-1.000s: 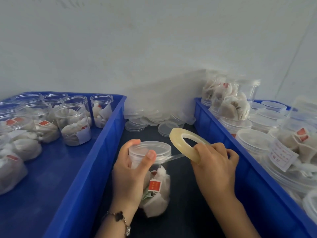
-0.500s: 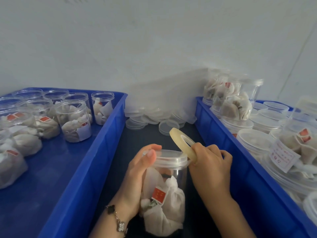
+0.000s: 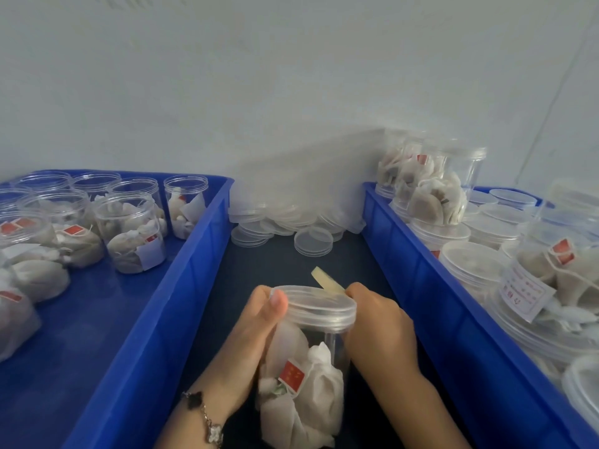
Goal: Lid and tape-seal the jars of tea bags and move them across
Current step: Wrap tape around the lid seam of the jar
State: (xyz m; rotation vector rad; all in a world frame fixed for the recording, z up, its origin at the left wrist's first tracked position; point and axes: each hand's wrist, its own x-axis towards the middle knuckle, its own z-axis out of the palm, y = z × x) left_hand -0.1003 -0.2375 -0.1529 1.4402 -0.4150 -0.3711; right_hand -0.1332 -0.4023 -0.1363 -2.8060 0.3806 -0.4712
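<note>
Taping a lidded jar between two blue crates

The tape roll [image 3: 325, 282] is mostly hidden behind the lid [image 3: 313, 305]; only its edge shows, pinched in the right hand [image 3: 381, 322]. The left hand [image 3: 249, 338] wraps around the jar [image 3: 308, 358], thumb on the lid rim. The jar sits over the dark table [image 3: 275, 264], long axis near upright, lid tipped slightly away; its base is cut off.
</note>
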